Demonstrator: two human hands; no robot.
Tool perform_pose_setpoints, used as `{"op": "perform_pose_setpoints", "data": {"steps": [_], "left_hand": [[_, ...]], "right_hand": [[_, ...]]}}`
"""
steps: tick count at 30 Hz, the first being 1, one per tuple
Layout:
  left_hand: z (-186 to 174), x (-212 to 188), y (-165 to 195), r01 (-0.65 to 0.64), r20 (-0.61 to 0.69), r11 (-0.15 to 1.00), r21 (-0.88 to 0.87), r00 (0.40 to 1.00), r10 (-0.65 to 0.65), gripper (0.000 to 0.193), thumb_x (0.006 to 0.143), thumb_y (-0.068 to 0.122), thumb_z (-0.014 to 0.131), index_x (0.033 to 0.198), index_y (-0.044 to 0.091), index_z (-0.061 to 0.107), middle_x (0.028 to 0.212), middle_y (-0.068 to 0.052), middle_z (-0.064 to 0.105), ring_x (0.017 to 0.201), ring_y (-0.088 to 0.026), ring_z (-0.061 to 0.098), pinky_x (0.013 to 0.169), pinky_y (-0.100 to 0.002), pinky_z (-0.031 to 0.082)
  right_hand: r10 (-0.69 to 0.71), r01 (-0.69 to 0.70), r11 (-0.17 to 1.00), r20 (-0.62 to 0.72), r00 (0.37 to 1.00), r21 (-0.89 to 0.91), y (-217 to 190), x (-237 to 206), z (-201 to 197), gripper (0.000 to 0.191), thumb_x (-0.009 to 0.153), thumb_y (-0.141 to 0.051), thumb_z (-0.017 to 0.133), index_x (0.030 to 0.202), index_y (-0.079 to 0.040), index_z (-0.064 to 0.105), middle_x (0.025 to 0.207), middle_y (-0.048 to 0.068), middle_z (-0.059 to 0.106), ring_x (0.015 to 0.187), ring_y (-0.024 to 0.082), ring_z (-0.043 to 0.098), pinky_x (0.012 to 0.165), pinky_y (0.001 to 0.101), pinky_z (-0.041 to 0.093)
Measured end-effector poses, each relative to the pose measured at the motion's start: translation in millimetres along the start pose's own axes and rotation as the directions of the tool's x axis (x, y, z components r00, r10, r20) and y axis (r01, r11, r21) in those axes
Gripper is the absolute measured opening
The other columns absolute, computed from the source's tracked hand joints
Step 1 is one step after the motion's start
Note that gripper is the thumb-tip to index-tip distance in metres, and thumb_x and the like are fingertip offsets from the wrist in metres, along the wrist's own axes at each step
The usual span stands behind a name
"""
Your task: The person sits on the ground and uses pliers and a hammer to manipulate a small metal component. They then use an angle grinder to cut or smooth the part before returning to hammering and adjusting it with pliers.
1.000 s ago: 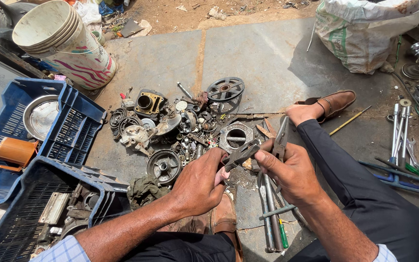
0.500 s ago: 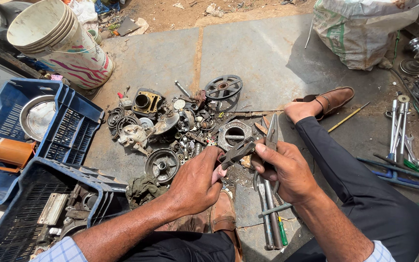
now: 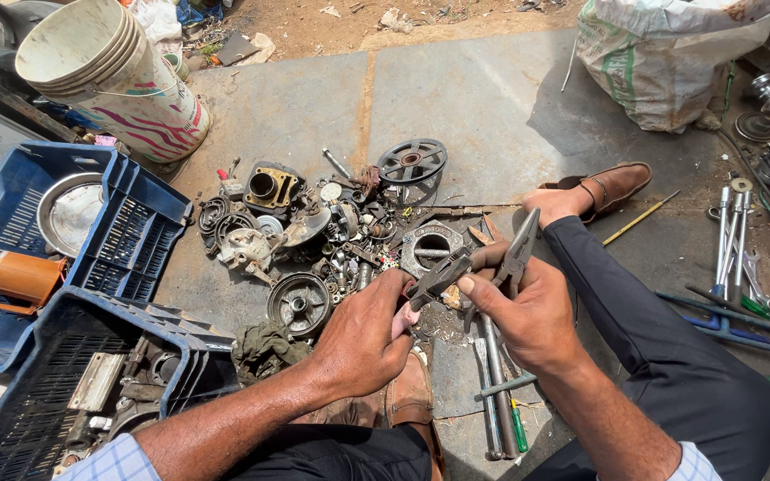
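Ahead of the left hand (image 3: 363, 334) and the right hand (image 3: 528, 312), a heap of metal parts (image 3: 331, 240) crowds the ground, with a spoked wheel (image 3: 412, 163) at its far edge. Beyond that the grey paving slab (image 3: 483, 98) lies bare up to the white sack (image 3: 670, 62), giving open passage. On the left, two blue crates (image 3: 126, 240) and stacked buckets (image 3: 109, 76) wall things in. On the right, an outstretched leg (image 3: 661, 356) with a brown shoe (image 3: 612, 184) bars the way, with rods and tools (image 3: 733, 258) lying past it.
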State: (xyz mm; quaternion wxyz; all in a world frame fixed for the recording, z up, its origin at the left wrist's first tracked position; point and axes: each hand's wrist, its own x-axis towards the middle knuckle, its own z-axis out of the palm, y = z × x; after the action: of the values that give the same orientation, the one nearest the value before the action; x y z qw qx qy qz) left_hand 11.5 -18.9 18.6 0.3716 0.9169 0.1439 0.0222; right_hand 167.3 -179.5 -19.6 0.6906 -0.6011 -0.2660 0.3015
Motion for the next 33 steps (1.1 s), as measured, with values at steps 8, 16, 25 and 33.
{"op": "perform_pose_setpoints", "data": {"steps": [8, 16, 25, 33], "left_hand": [[-1.8, -3.0, -2.2, -0.071, -0.066, 0.997, -0.01, 0.995, 0.07, 0.03, 0.086, 0.007, 0.059, 0.114, 0.0, 0.05, 0.082, -0.017, 0.057, 0.07, -0.034, 0.063, 0.063, -0.051, 0.047], [-1.3, -2.6, -5.4, -0.131, -0.114, 0.99, 0.049, 0.984, 0.135, 0.031, 0.087, 0.008, 0.06, 0.115, 0.0, 0.049, 0.087, -0.019, 0.059, 0.074, -0.038, 0.063, 0.064, -0.052, 0.047], [-2.5, -1.7, -2.5, -0.081, -0.094, 0.997, -0.011, 0.992, 0.08, 0.038, 0.08, 0.005, 0.062, 0.116, 0.0, 0.05, 0.084, -0.018, 0.059, 0.072, -0.036, 0.064, 0.065, -0.051, 0.047], [-4.5, -3.1, 2.8, -0.028, -0.037, 0.999, -0.045, 0.999, 0.027, 0.036, 0.079, 0.003, 0.058, 0.114, 0.001, 0.051, 0.078, -0.015, 0.056, 0.066, -0.032, 0.061, 0.062, -0.05, 0.045]], "right_hand": [[-0.293, 0.296, 0.937, 0.044, 0.955, -0.183, 1.0, -6.3, 9.6, 0.03, 0.096, -0.019, 0.067, 0.115, 0.004, 0.064, 0.082, 0.004, 0.069, 0.071, 0.004, 0.066, 0.06, 0.0194, 0.055], [0.137, -0.188, 0.931, 0.178, 0.974, 0.313, 10.2, 11.0, -0.3, 0.036, 0.1, -0.033, 0.059, 0.102, 0.002, 0.067, 0.07, 0.003, 0.058, 0.059, 0.005, 0.044, 0.046, 0.0203, 0.028], [-0.226, 0.225, 0.972, -0.004, 0.974, -0.071, 11.1, 3.3, 10.1, 0.019, 0.1, -0.018, 0.068, 0.104, 0.001, 0.069, 0.072, -0.001, 0.062, 0.062, 0.004, 0.057, 0.052, 0.0204, 0.05], [-0.531, 0.492, 0.777, 0.011, 0.847, -0.392, 3.9, 0.7, 14.7, 0.014, 0.097, -0.011, 0.07, 0.105, 0.001, 0.069, 0.069, 0.003, 0.07, 0.059, 0.005, 0.068, 0.049, 0.0218, 0.051]]}}
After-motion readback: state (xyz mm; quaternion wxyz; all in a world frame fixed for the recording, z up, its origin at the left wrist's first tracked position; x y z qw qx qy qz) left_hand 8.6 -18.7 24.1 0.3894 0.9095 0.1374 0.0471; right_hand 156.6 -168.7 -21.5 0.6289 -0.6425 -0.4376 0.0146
